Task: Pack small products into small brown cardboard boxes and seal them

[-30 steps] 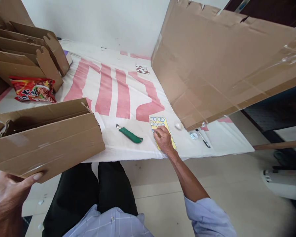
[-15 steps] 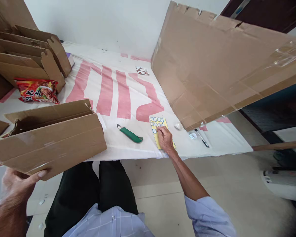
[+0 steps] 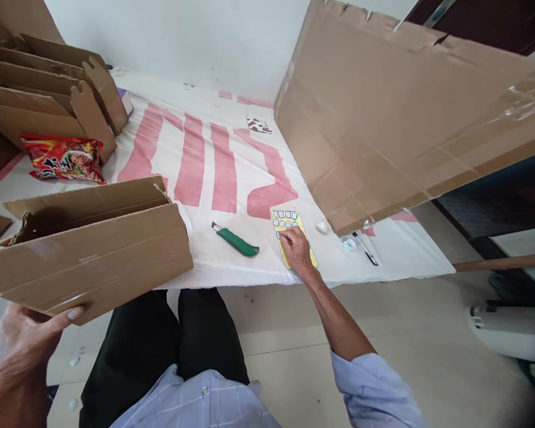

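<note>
My left hand [image 3: 35, 333] grips the lower near edge of an open-topped cardboard box [image 3: 111, 261], its thumb flat on the outer side and the other fingers hidden underneath. The box stands tilted at the front left of the table. My right hand [image 3: 295, 248] rests over a yellow sheet [image 3: 286, 215] with rows of small whitish pieces edged in blue. Its fingertips are pinched together at one of the rows; anything between them is too small to make out. To the left of that hand lies a green utility knife [image 3: 238, 242] with its blade tip showing.
A large cardboard panel [image 3: 383, 119] leans over the right side. Dividers of cardboard [image 3: 53, 89] and a red noodle packet [image 3: 65, 158] are at the left. A pen [image 3: 366, 249], a small white lump [image 3: 323, 227] and a patterned card [image 3: 258, 125] lie on the white cloth [image 3: 196, 244].
My right hand has shifted slightly to the left on the yellow sheet, its fingertips still pinched. The left hand keeps its hold on the box. The view has moved a little.
</note>
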Demonstrator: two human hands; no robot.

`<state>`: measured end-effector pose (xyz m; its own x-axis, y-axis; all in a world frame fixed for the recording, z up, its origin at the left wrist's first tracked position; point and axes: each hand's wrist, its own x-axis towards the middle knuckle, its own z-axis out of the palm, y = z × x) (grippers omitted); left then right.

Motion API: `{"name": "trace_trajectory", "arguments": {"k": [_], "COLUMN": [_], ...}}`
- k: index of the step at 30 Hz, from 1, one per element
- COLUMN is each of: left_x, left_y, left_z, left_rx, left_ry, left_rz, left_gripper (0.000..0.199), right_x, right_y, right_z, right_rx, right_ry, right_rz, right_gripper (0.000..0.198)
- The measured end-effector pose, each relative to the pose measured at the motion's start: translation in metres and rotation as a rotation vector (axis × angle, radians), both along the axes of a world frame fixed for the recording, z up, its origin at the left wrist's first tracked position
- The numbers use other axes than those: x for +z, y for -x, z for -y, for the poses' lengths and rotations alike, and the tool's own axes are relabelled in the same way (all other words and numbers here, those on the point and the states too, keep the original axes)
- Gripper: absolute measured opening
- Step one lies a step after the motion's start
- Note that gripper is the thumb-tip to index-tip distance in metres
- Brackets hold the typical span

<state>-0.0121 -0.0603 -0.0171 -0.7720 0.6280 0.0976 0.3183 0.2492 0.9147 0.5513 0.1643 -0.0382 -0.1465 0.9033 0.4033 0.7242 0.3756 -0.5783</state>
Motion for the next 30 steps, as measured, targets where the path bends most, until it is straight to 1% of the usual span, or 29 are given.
{"name": "trace_trajectory", "arguments": {"k": [3,8,10,13,16,21,24,30], "left_x": [0.006,0.019,0.018,0.014,0.010,0.014,0.018,0.020], "left_y": [-0.006,-0.015,-0.015,-0.011,-0.009,-0.014,-0.017,-0.017], "left_z": [-0.001,-0.007,-0.007,-0.006,-0.005,-0.006,-0.007,-0.007], "left_rx": [0.034,0.107,0.101,0.077,0.074,0.037,0.045,0.035], "left_ry": [0.030,0.084,0.087,0.052,0.071,0.032,0.049,0.030], "left_rz": [0.111,0.192,0.202,0.208,0.198,0.210,0.228,0.236], "left_gripper": [0.076,0.077,0.077,0.077,0.078,0.079,0.078,0.081], "right_x": [0.000,-0.001,-0.001,0.000,0.001,0.002,0.002,0.005], "right_y": [0.000,0.001,0.001,0.002,0.003,0.004,0.002,0.004], "right_z": [0.000,0.000,-0.001,-0.003,-0.002,0.002,0.002,0.002], "right_rx": [0.004,-0.020,-0.031,-0.044,-0.050,-0.069,-0.087,-0.056], "right_ry": [0.007,0.020,0.041,0.072,0.089,0.031,0.009,0.018], "right_rz": [0.004,-0.010,-0.015,-0.009,-0.014,-0.097,-0.133,-0.096], "right_gripper": [0.022,0.020,0.019,0.016,0.013,0.015,0.018,0.017]}}
